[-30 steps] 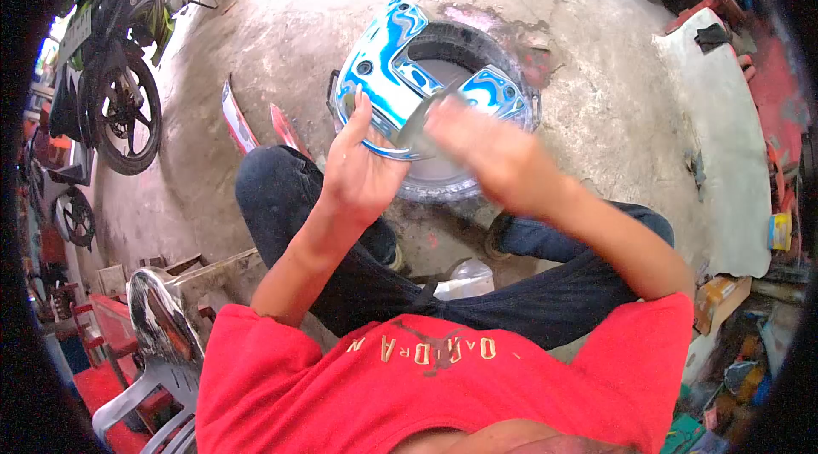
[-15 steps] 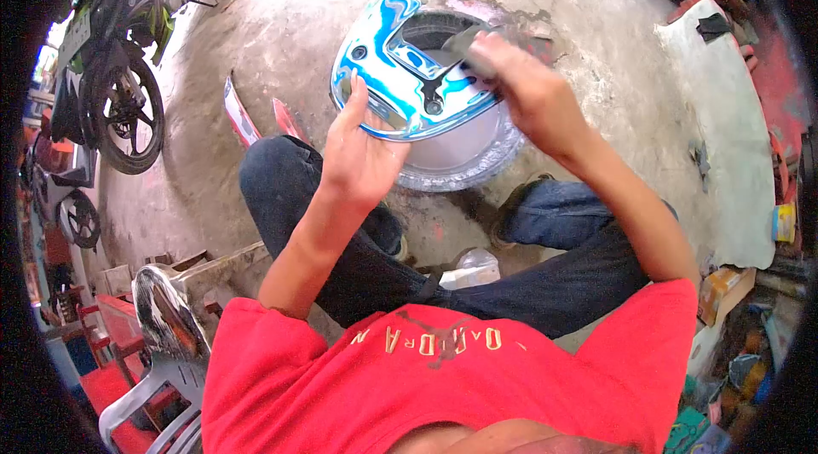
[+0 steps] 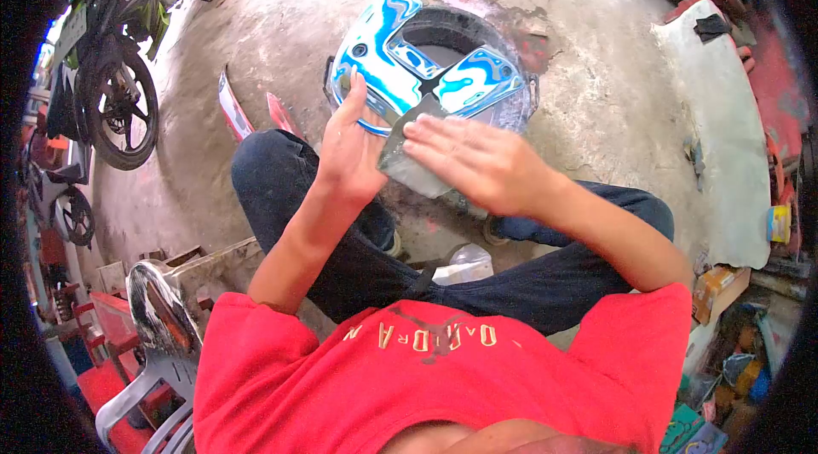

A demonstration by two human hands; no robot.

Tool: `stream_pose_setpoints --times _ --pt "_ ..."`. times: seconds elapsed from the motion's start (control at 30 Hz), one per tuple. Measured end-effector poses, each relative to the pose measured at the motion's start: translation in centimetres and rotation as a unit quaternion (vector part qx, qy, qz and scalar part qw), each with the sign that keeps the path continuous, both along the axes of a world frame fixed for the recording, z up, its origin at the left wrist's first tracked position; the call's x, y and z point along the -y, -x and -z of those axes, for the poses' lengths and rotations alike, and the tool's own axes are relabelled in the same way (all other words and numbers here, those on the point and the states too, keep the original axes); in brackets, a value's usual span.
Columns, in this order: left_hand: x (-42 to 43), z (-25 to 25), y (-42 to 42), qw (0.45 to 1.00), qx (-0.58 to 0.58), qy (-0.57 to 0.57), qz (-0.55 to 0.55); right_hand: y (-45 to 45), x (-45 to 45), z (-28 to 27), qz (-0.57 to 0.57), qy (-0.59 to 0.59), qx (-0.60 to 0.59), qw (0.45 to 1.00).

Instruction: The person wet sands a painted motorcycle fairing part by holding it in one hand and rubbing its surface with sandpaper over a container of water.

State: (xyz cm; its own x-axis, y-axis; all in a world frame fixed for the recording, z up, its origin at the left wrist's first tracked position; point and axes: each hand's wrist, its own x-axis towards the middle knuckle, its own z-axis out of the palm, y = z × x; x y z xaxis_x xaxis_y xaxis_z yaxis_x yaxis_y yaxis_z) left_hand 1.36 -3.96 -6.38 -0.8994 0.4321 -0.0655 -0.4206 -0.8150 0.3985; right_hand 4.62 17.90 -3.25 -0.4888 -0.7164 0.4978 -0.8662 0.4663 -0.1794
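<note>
A glossy blue-and-white motorcycle body panel [image 3: 375,71], with bolt holes and a cut-out on its far side, is held above a round basin [image 3: 452,18]. My left hand [image 3: 351,152] grips its near left edge, thumb on top and the other fingers underneath, out of sight. My right hand [image 3: 486,160] has its fingers pressed flat on a grey sheet of sandpaper [image 3: 409,143]. That sheet lies over the panel's near edge, close to my left hand, and hides part of the panel. Most of the basin is behind the panel.
Two red-and-white panel pieces [image 3: 232,109] are on the concrete floor to the left. A motorcycle [image 3: 119,88] stands beyond them. A grey plastic chair [image 3: 162,360] is at lower left, and a pale board [image 3: 720,139] is at right. A clear plastic bag [image 3: 467,265] sits between my legs.
My right hand has swept the sandpaper from the panel's far right part toward me and leftward, to its near edge. My left hand keeps its hold on the panel.
</note>
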Motion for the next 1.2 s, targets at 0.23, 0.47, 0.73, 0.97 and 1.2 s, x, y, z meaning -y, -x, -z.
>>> stream_pose_setpoints --times 0.23,0.47,0.73,0.97,1.2 --pt "-0.7 -0.7 -0.2 0.992 -0.021 -0.123 0.018 2.5 -1.8 0.7 0.104 0.041 0.025 0.993" --pt "-1.4 -1.6 -0.7 0.999 0.045 -0.005 -0.03 4.4 -2.6 0.6 0.164 0.014 0.001 0.986" --pt "-1.6 -0.3 -0.7 0.99 0.004 -0.121 0.078 3.2 -2.1 0.0 0.106 0.013 0.007 0.994" --pt "-1.0 0.7 -0.6 0.993 -0.048 -0.015 0.104 1.6 -1.5 -2.1 0.075 0.05 0.029 0.995" --pt "-1.7 -1.6 -2.9 0.93 -0.201 0.3 0.069 3.8 -3.2 -0.9 0.149 0.095 0.031 0.984"
